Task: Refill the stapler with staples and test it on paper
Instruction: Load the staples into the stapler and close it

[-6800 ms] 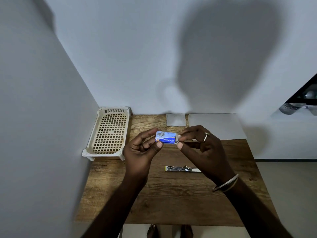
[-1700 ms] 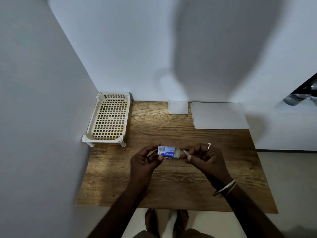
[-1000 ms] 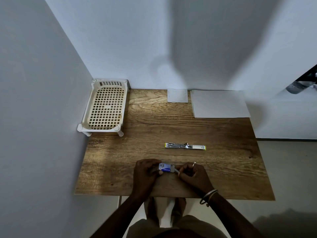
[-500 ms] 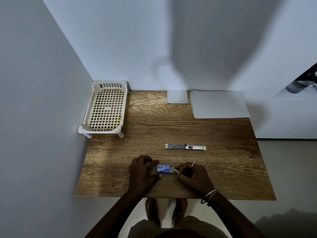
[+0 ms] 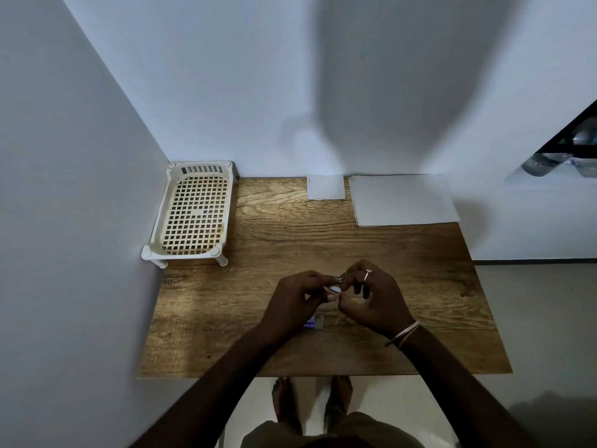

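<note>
Wooden tabletop [image 5: 290,227], centre: left hand [image 5: 298,297] and right hand [image 5: 371,300] pinch the stapler [image 5: 337,277], apparently for reloading; staple box [image 5: 315,323] lies close at 6 o'clock, paper [image 5: 403,202] at 1 o'clock.

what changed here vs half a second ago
The left hand let go of the staple box, which now lies on the table beneath that wrist. Both hands moved forward to the stapler. The left hand appears to grip it, and the right hand pinches a pale staple strip against it. Basket, small paper and large sheet stayed put.
</note>
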